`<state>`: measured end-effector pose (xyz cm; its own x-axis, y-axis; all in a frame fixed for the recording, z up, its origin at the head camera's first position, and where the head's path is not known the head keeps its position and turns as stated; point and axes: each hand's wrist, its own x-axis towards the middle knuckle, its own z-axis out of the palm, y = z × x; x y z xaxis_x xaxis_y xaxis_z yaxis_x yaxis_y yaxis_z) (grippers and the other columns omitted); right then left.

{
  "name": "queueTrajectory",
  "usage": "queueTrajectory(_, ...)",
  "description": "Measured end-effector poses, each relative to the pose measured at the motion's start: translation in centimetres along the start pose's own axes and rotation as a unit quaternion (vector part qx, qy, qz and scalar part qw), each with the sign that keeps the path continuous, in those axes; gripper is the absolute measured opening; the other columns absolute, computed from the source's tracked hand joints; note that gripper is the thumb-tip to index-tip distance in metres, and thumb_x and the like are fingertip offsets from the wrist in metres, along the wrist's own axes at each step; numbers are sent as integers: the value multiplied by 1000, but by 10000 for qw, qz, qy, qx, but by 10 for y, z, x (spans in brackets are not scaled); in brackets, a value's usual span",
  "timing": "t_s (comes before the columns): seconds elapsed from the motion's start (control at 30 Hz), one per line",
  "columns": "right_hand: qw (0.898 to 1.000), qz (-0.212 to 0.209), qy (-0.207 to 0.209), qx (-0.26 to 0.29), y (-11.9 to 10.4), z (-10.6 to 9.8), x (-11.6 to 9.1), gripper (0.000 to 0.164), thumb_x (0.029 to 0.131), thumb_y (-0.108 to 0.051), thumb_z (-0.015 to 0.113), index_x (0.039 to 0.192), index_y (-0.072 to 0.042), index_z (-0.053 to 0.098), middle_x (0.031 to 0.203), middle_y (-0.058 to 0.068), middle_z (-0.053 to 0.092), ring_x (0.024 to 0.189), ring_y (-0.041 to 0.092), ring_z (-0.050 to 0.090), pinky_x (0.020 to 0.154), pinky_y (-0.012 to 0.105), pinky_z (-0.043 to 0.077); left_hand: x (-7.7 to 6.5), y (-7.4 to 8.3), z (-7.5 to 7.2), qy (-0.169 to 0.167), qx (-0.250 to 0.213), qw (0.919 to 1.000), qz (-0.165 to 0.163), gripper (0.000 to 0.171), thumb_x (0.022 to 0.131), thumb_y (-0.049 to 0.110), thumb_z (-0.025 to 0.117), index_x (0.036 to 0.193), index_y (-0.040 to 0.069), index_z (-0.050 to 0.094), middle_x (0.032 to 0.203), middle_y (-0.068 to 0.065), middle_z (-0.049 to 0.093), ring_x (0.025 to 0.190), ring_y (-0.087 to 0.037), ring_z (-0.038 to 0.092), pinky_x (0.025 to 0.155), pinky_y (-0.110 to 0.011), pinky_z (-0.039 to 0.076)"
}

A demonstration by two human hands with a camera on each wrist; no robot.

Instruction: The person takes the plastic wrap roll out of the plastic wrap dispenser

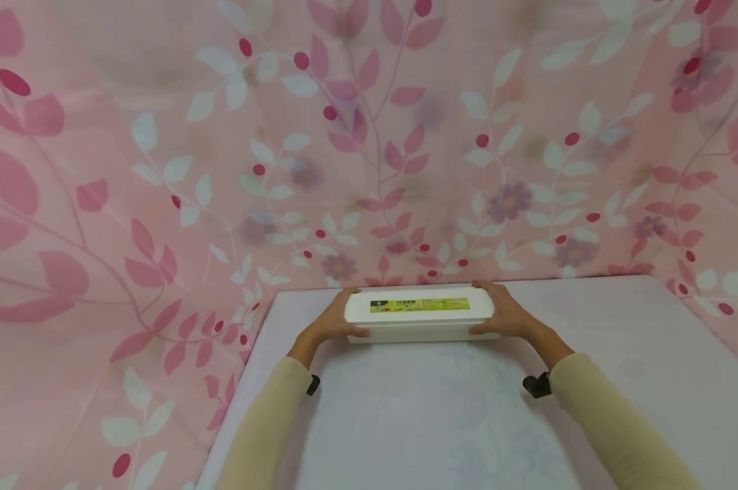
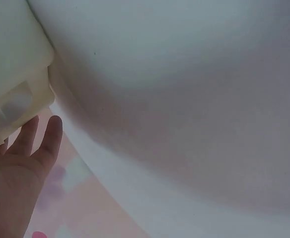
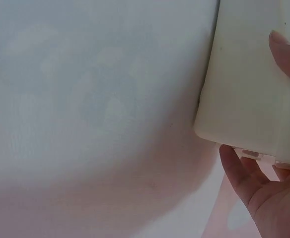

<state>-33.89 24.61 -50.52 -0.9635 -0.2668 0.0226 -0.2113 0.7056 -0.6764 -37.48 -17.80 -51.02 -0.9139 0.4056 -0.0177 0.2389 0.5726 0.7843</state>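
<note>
A long white plastic box lies crosswise near the far edge of the table, its lid on top. On the lid is a yellow-green label with print too small to read. My left hand grips the box's left end, thumb along the front side. At the opposite end, my right hand holds it the same way. In the left wrist view, fingers spread by the box's end, which bears a clear tab. The right wrist view shows the thumb against the box's side.
A pale cloth with faint patterns covers the table. Pink curtain-like fabric printed with leaves and berries hangs behind the table and along both sides. Dark straps sit at the wrists, below light sleeves.
</note>
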Motion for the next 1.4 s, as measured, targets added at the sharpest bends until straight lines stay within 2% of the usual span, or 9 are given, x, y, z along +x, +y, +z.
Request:
queueTrajectory(0.4,9999,96,30,94,-5,-1,-2,115,62,-39,94,151,-10,28,148,20,31,128,38,34,107,69,29,-5,8,1,174,95,9998,-58,109,61,33,95,149,17,33,141,-6,46,124,-26,47,111,-54,36)
queueTrajectory(0.6,9997,97,69,190,-8,-1,2,111,65,-36,92,151,-11,27,147,22,29,125,40,34,105,69,31,-4,11,-1,423,35,9991,-87,111,60,30,96,151,18,33,143,-5,44,125,-27,46,112,-56,34)
queueTrajectory(0.8,9989,-46,405,214,-11,3,-3,109,63,-32,93,150,-11,30,152,21,28,133,42,29,107,72,25,-7,10,0,606,268,9976,216,108,59,33,96,147,14,36,141,-6,46,122,-25,47,110,-53,37)
queueTrajectory(0.93,9954,-446,850,-48,-14,2,-10,106,60,-28,93,146,-7,37,148,22,36,132,44,29,103,67,25,-12,14,1,751,315,9956,467,110,57,31,96,147,9,36,141,-8,45,120,-25,48,108,-52,38)
queueTrajectory(1.1,9884,-897,1208,-196,-18,-1,-13,103,58,-27,93,143,-4,41,141,22,45,134,42,31,103,63,24,-16,21,-1,801,121,9939,746,107,58,21,95,145,11,33,137,-10,42,117,-25,45,106,-49,37)
queueTrajectory(1.23,9874,-937,1273,-20,-26,-4,-16,103,57,-22,94,143,-5,41,140,21,44,135,42,29,105,66,26,-20,27,-5,706,68,9933,910,106,61,18,93,145,12,29,136,-12,38,119,-25,42,106,-48,35)
queueTrajectory(1.4,9888,-908,1137,320,-36,-7,-21,102,57,-16,95,143,-7,40,141,22,39,133,40,29,104,68,30,-25,30,-9,702,189,9927,962,107,62,17,92,146,11,28,138,-12,36,122,-25,40,109,-49,34)
